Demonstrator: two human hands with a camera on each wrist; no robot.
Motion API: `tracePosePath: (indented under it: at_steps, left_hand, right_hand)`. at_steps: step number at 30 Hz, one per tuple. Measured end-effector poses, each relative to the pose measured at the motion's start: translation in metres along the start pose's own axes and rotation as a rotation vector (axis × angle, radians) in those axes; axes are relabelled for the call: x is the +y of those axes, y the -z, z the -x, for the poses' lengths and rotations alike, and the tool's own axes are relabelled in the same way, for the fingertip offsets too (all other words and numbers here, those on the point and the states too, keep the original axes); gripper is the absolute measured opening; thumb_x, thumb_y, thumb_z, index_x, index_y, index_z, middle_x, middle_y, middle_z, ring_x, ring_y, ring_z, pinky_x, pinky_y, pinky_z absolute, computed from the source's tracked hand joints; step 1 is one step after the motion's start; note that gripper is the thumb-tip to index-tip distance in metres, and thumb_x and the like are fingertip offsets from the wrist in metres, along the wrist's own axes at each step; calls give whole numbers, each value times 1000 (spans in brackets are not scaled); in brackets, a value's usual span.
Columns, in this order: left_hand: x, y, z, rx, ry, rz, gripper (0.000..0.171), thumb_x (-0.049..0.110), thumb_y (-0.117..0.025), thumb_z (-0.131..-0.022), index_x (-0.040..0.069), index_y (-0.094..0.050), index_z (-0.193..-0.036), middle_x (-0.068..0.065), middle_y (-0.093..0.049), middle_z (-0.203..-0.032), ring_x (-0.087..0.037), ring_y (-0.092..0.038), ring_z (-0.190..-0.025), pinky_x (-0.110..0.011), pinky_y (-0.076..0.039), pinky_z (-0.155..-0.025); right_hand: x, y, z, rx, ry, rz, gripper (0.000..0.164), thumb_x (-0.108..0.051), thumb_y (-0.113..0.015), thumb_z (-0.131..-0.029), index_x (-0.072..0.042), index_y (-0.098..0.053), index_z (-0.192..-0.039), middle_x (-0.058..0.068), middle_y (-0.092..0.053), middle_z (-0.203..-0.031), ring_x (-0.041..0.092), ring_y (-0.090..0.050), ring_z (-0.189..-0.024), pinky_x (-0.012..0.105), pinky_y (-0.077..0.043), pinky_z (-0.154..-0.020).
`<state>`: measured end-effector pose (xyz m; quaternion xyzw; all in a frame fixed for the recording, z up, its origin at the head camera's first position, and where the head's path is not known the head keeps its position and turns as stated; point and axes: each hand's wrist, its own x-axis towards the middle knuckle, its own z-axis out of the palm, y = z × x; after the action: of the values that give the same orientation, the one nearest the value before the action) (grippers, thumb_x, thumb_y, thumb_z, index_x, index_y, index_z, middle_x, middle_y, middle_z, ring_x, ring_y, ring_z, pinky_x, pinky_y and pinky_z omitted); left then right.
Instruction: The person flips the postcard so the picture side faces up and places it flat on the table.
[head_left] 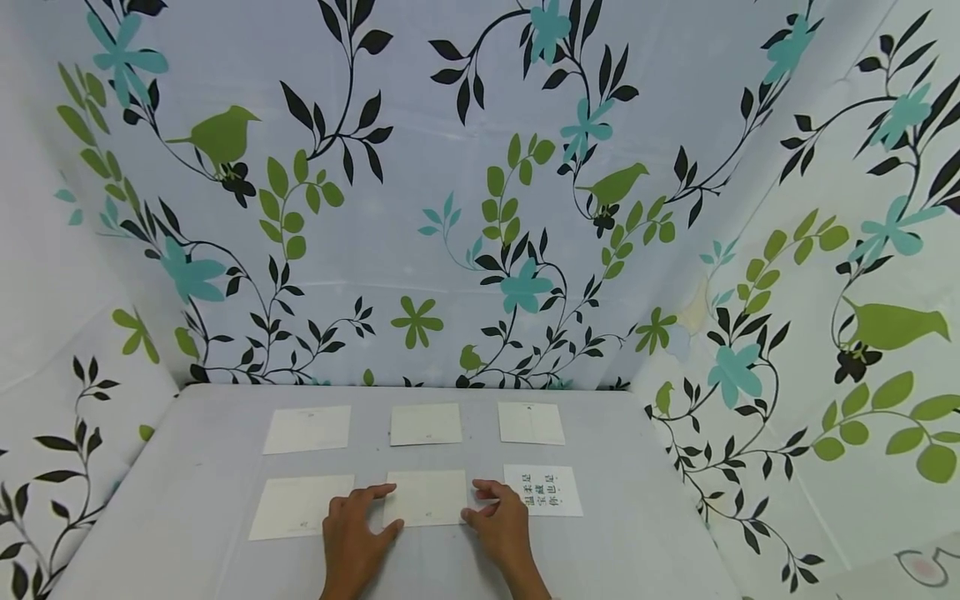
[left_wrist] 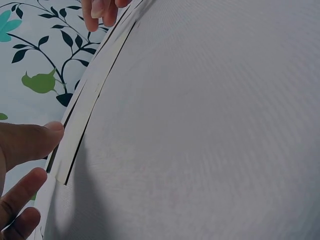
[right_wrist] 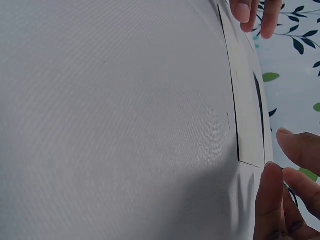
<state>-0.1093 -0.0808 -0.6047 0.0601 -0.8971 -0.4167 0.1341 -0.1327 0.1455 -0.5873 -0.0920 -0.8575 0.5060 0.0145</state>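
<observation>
A cream card (head_left: pixel 426 498) lies flat in the middle of the front row, between the two hands. My left hand (head_left: pixel 354 533) is at its left edge, thumb and index finger spread apart, partly overlapping the neighbouring front-left card (head_left: pixel 288 508). At the opposite edge is my right hand (head_left: pixel 501 527), its fingertips close to the card's side and nothing gripped. Beside that hand lies a white card (head_left: pixel 568 492) printed with dark characters, partly covered by the fingers. From low down, the wrist views show the middle card (left_wrist: pixel 82 135) edge-on, with fingers around its ends.
Behind, a second row has three blank cards: left (head_left: pixel 307 430), middle (head_left: pixel 426 424) and right (head_left: pixel 531 423). All lie on a table (head_left: pixel 187 500) with a pale cover. A patterned cloth (head_left: pixel 450 333) with leaves and birds hangs along the back and sides.
</observation>
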Motion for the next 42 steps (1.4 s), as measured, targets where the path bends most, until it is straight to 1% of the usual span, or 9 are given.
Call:
tracePosePath:
  at_steps: [5,13,23,27,30,33,37,39,42]
  left_hand:
    - [-4,-1,-3,-27,19,-13,58,12,-96,-72,18,-74,-126,-12,-74,-130,-29,-53,-108,-50,-36,-93]
    - [-5,-2,-4,-65,51,-9,57,11,-95,-74,17,-74,-127,-13,-74,-131,-30,-53,-110,-52,-36,-96]
    - [-6,-3,-4,-55,40,-32,58,9,-95,-72,16,-75,-126,-14,-74,-129,-30,-54,-110,-51,-37,-94]
    - [-8,-4,-4,-47,31,-39,59,9,-96,-71,17,-75,-126,-13,-75,-129,-30,-54,-111,-50,-37,-94]
    - [-10,-6,-4,-40,23,-44,59,9,-96,-71,17,-75,-125,-11,-75,-129,-29,-54,-110,-49,-37,-92]
    - [-12,-8,-3,-32,14,-49,58,10,-96,-70,18,-75,-124,-11,-76,-128,-29,-54,-109,-48,-37,-90]
    - [-12,-8,-3,-32,12,-55,58,10,-96,-71,18,-76,-124,-10,-76,-127,-29,-54,-109,-48,-37,-90]
    - [-11,-7,-3,-33,11,-61,57,10,-96,-71,17,-76,-124,-10,-75,-127,-29,-55,-109,-48,-37,-89]
    - [-10,-7,-4,-32,7,-67,58,10,-96,-71,17,-76,-124,-10,-75,-128,-29,-55,-109,-47,-37,-89]
  right_hand:
    - [-1,-2,0,-24,-2,-5,48,-3,-88,-77,-9,-75,-122,9,-75,-115,13,-62,-78,24,-56,-61]
    - [0,-5,1,-56,4,-9,49,0,-87,-77,-6,-74,-124,9,-75,-115,12,-64,-70,24,-55,-56]
    - [-1,-9,2,-82,8,-26,45,2,-86,-78,-6,-75,-122,11,-76,-116,12,-65,-67,25,-55,-55]
    - [-2,-9,3,-62,-7,-7,43,-1,-86,-78,-8,-76,-119,8,-77,-114,11,-65,-72,24,-55,-60]
    - [-3,-10,3,-33,-36,14,39,-4,-86,-78,-10,-77,-116,5,-78,-111,11,-65,-78,23,-54,-66]
    - [-5,-11,4,-9,-66,21,36,-5,-85,-79,-11,-78,-114,2,-79,-109,11,-65,-82,25,-53,-72]
    - [-6,-11,3,-2,-91,-2,32,-6,-84,-80,-11,-78,-111,1,-79,-106,13,-66,-86,30,-54,-77]
    - [-4,-11,2,1,-107,-23,31,-6,-84,-80,-11,-79,-109,0,-79,-105,13,-67,-87,30,-55,-78]
    - [-4,-12,0,19,-110,-68,30,-3,-83,-79,-10,-79,-108,2,-79,-104,14,-70,-89,30,-58,-79]
